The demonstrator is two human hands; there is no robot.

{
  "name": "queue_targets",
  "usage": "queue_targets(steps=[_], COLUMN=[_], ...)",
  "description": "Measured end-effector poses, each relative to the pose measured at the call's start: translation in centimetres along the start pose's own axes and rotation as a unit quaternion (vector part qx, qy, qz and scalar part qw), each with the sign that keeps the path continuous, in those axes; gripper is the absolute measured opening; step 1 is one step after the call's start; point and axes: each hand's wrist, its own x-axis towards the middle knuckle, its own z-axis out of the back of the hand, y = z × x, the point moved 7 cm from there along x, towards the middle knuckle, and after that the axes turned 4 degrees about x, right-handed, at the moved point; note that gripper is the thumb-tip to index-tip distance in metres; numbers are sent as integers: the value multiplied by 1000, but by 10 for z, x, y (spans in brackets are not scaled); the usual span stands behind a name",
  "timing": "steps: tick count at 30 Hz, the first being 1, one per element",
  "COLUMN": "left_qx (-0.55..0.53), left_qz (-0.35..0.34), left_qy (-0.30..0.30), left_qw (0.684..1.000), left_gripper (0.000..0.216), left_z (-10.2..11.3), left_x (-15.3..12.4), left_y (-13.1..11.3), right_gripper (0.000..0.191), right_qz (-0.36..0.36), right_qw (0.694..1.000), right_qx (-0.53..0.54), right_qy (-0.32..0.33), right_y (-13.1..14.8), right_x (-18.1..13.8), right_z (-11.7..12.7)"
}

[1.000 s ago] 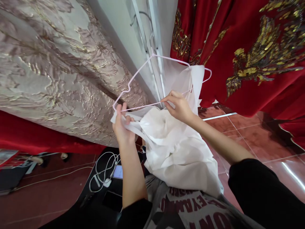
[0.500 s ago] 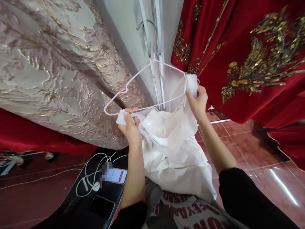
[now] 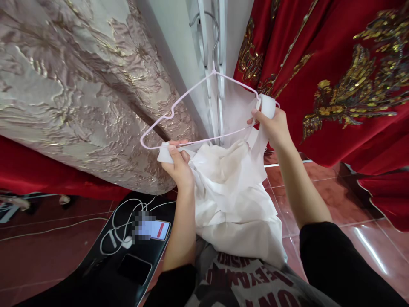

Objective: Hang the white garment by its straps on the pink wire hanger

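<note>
A pale pink hanger [image 3: 194, 88] with a metal hook hangs in front of me, its right arm passing through a wide strap of a white dress [image 3: 234, 200]. My right hand [image 3: 275, 125] grips that strap, thumb and fingers around the cloth close to the hanger's right end. My left hand [image 3: 179, 164] pinches the other white strap just below the hanger's lower left bar; this strap is off the hanger. The dress drapes down between my forearms onto my lap.
A cream brocade dress [image 3: 79, 98] hangs at left, a red gown [image 3: 319, 85] with gold sequins at right. White metal rails [image 3: 220, 38] stand behind the hanger. On a black seat [image 3: 105, 281] lie a lit phone [image 3: 159, 230], a dark phone [image 3: 134, 268] and white cables [image 3: 110, 213].
My right hand has moved right and slightly up, drawing the strap outward along the hanger's right arm. The left hand keeps its pinch, nearly in place. The view has shifted a little.
</note>
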Motion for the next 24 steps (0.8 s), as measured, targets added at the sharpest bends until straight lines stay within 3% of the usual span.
queue_targets(steps=[3, 11, 17, 24], left_qx=[4, 7, -6, -19], left_qz=[3, 21, 19, 32], left_qy=[1, 13, 17, 17], left_qw=[1000, 1000, 1000, 999], left_gripper=[44, 47, 47, 45], left_z=[2, 1, 3, 9], left_x=[2, 4, 5, 13], left_y=[-2, -6, -10, -11], right_gripper=[25, 31, 47, 43], right_qz=[16, 82, 131, 144], right_qw=[999, 975, 959, 948], right_qx=[-37, -191, -246, -285], right_qy=[2, -75, -56, -3], right_y=[13, 43, 57, 69], right_x=[-7, -11, 7, 29], right_z=[4, 30, 38, 46])
